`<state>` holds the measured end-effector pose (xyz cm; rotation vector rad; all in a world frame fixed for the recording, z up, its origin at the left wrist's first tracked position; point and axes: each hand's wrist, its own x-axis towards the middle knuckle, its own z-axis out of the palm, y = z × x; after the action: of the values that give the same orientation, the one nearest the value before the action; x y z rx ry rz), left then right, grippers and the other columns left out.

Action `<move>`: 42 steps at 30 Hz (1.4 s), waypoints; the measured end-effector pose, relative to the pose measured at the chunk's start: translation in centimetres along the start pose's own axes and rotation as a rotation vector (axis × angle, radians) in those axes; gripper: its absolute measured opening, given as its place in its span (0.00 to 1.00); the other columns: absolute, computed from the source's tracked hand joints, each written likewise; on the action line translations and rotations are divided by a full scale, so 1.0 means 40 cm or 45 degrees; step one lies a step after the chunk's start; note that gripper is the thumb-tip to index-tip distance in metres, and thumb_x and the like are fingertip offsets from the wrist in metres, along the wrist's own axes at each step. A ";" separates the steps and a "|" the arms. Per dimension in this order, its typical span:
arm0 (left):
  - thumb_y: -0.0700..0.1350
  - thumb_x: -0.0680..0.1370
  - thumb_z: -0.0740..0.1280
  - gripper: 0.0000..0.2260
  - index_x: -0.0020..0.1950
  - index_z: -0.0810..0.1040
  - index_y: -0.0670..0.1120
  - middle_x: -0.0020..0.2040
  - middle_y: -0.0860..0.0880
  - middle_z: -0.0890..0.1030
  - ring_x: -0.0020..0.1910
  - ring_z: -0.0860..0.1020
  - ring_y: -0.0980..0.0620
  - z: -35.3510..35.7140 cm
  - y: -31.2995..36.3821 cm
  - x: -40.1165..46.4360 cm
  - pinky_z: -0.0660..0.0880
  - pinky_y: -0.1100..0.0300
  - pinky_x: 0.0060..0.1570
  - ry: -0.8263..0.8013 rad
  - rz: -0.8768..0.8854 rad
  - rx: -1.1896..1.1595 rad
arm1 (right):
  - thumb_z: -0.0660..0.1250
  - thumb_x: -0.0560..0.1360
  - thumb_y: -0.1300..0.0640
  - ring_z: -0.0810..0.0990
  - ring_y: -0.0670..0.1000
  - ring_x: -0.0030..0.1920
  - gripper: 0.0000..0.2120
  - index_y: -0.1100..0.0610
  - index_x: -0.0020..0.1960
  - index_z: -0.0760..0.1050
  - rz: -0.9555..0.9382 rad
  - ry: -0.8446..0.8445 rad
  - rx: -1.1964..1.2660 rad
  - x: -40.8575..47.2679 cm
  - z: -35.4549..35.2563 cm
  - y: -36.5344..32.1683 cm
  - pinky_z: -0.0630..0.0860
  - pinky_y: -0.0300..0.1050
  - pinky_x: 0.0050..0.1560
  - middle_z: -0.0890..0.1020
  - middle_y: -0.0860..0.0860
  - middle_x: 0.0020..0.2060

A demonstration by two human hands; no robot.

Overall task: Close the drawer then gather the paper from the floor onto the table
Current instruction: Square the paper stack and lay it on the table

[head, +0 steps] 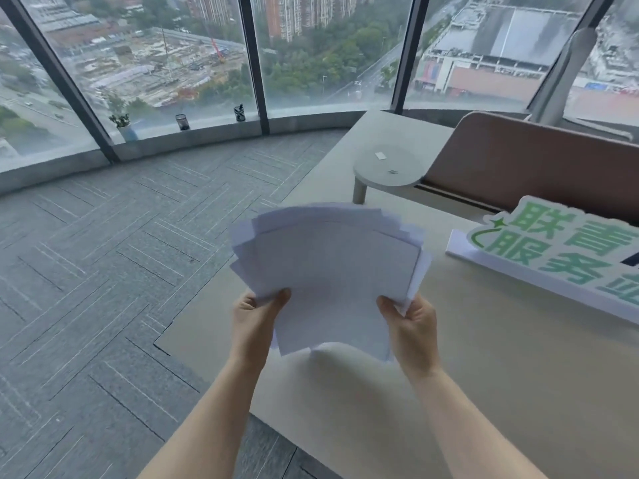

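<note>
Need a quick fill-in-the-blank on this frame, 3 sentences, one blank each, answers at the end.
1. The stack of paper is held by ____ hands, the left hand and the right hand each gripping a lower corner.
2. The sheets are not squared up but ____ out.
3. The sign lying on the table has lettering coloured ____.

Missing words: both; fanned; green

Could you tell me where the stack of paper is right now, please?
The paper is centre frame, fanned out and held by the left hand and right hand above the table edge, left of the green sign.
</note>
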<state>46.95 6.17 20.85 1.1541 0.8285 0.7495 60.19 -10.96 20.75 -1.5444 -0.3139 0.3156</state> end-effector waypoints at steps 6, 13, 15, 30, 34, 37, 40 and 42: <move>0.42 0.62 0.74 0.13 0.46 0.82 0.46 0.42 0.50 0.86 0.40 0.83 0.52 -0.023 -0.027 0.030 0.78 0.61 0.40 -0.249 -0.147 0.129 | 0.70 0.73 0.69 0.82 0.48 0.38 0.09 0.57 0.47 0.82 0.152 0.003 0.049 0.006 -0.016 0.025 0.78 0.45 0.40 0.86 0.46 0.38; 0.37 0.67 0.73 0.06 0.39 0.80 0.46 0.34 0.53 0.83 0.34 0.78 0.54 0.024 -0.035 0.020 0.76 0.61 0.35 -0.147 -0.101 0.105 | 0.65 0.76 0.71 0.78 0.43 0.37 0.15 0.52 0.48 0.80 0.000 0.176 0.044 -0.016 0.000 0.011 0.73 0.39 0.41 0.83 0.43 0.36; 0.35 0.69 0.73 0.07 0.37 0.80 0.46 0.33 0.54 0.83 0.33 0.78 0.56 0.041 -0.010 0.024 0.75 0.63 0.35 -0.167 -0.004 0.087 | 0.64 0.76 0.73 0.79 0.37 0.37 0.15 0.55 0.49 0.79 -0.074 0.251 0.089 -0.014 -0.007 -0.015 0.73 0.30 0.42 0.84 0.38 0.35; 0.45 0.66 0.74 0.09 0.38 0.80 0.40 0.36 0.48 0.81 0.36 0.77 0.50 0.094 -0.060 0.040 0.73 0.55 0.38 -0.248 -0.056 0.391 | 0.67 0.76 0.67 0.83 0.40 0.40 0.08 0.58 0.51 0.82 0.137 0.256 -0.060 -0.025 -0.035 0.033 0.75 0.35 0.42 0.86 0.40 0.38; 0.44 0.66 0.73 0.08 0.33 0.77 0.40 0.34 0.49 0.77 0.34 0.72 0.50 0.095 -0.059 0.061 0.69 0.55 0.37 -0.260 -0.070 0.458 | 0.70 0.73 0.65 0.82 0.51 0.45 0.12 0.53 0.53 0.77 0.141 0.306 -0.118 -0.027 -0.058 0.026 0.73 0.44 0.47 0.84 0.52 0.43; 0.44 0.67 0.71 0.11 0.30 0.72 0.42 0.31 0.52 0.71 0.33 0.66 0.52 0.105 -0.032 0.074 0.63 0.57 0.35 -0.309 0.096 0.598 | 0.73 0.70 0.62 0.78 0.54 0.52 0.27 0.45 0.64 0.70 0.024 0.442 -0.071 -0.001 -0.085 -0.014 0.73 0.48 0.57 0.80 0.53 0.52; 0.46 0.67 0.69 0.11 0.30 0.69 0.45 0.30 0.54 0.66 0.32 0.62 0.53 0.111 0.005 0.080 0.59 0.57 0.34 -0.403 0.277 0.767 | 0.74 0.71 0.61 0.73 0.48 0.65 0.35 0.47 0.73 0.63 -0.177 0.519 -0.284 0.023 -0.114 -0.079 0.68 0.45 0.67 0.75 0.48 0.66; 0.47 0.68 0.68 0.11 0.31 0.67 0.47 0.28 0.55 0.63 0.31 0.61 0.52 0.118 0.040 0.083 0.58 0.57 0.32 -0.448 0.405 0.921 | 0.74 0.70 0.59 0.68 0.45 0.70 0.37 0.50 0.75 0.62 -0.330 0.482 -0.505 0.040 -0.131 -0.116 0.64 0.43 0.71 0.70 0.43 0.71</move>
<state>52.53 7.15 22.74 2.0353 0.6310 0.4769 63.73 -15.18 25.39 -1.8858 -0.2829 -0.2583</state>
